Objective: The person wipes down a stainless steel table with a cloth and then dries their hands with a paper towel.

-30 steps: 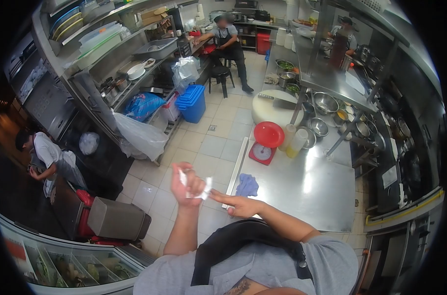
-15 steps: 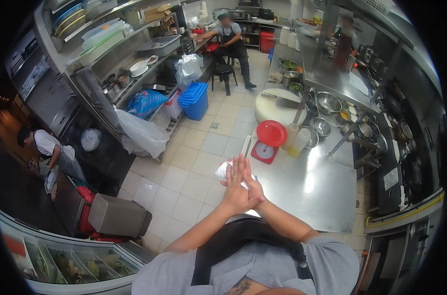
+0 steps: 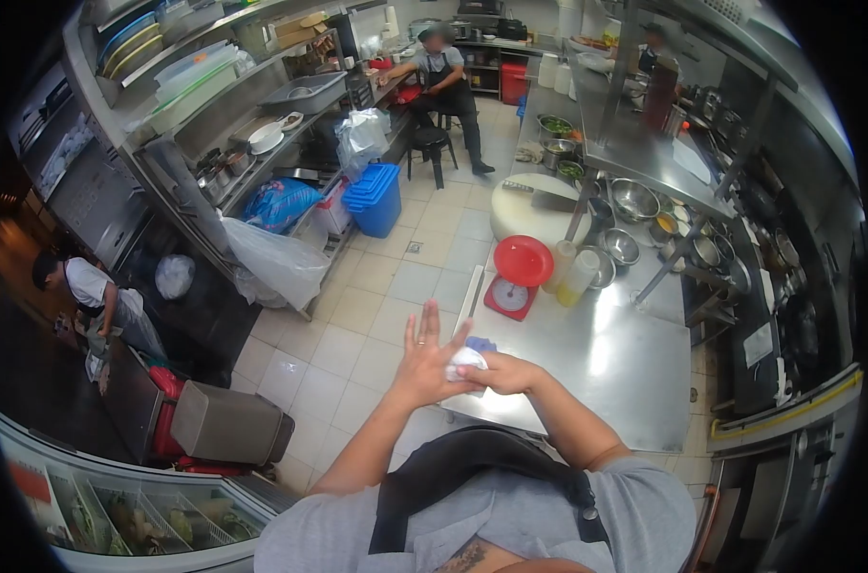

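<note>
While the left hand (image 3: 422, 371) is held up with its fingers spread, a crumpled white wad (image 3: 466, 362), seemingly paper, is pinched by the right hand (image 3: 506, 373) beside the left thumb; the wad is set between the two hands, near the edge of the steel counter (image 3: 606, 382), with a blue cloth (image 3: 482, 343) partly hidden behind it; how much of the left palm is touched by the wad cannot be told; by the look of it, the left hand is being wiped; for the next move, a firm pinch and well-parted left fingers would be called for, so that the wad can be drawn between them.
</note>
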`<state>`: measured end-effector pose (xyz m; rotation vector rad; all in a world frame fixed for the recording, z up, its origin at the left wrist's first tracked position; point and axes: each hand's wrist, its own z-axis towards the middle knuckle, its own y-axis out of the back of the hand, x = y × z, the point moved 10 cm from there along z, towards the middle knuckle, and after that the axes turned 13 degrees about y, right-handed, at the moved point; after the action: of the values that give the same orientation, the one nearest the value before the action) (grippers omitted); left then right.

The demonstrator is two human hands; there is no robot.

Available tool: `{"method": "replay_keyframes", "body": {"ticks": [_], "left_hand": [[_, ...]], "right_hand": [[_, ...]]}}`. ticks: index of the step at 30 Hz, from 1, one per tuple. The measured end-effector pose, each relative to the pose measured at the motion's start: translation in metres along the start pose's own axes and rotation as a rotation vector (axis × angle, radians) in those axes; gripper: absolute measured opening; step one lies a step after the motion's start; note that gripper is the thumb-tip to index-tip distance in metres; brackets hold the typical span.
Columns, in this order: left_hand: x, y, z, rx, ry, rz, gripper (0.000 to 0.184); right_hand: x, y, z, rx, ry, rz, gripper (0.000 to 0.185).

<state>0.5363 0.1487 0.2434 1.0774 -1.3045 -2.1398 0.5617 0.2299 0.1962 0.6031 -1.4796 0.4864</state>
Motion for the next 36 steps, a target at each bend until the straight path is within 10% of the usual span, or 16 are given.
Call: {"method": "replay_keyframes", "body": {"ticks": [10, 13, 21, 26, 31, 36], "left_hand": [[0.021, -0.003, -0.021, 0.148, 0.06, 0.219, 0.112], [-0.003, -0.023, -0.021, 0.273, -0.033, 0.102, 0.107], [-0.024, 0.001, -0.026, 0.492, -0.194, -0.77, 0.096], [-0.004, 0.013, -0.022, 0.381, -0.227, -0.84, 0.099], [0.095, 0.07, -0.031, 0.076, 0.046, -1.069, 0.082], [0.037, 0.027, -0.042, 0.595, -0.025, -1.252, 0.11]], "right_hand": [[0.048, 0.041, -0.005, -0.302, 0.157, -0.311, 0.052], [0.023, -0.01, 0.023, -0.042, -0.026, -0.817, 0.065], [0.038, -0.01, 0.012, -0.261, 0.358, -0.787, 0.071], [0.077, -0.004, -0.005, -0.279, 0.494, -0.833, 0.061], [0.049, 0.095, -0.07, -0.813, 0.194, -0.403, 0.055], [0.062, 0.085, -0.06, -0.816, 0.211, -0.5, 0.06]]}}
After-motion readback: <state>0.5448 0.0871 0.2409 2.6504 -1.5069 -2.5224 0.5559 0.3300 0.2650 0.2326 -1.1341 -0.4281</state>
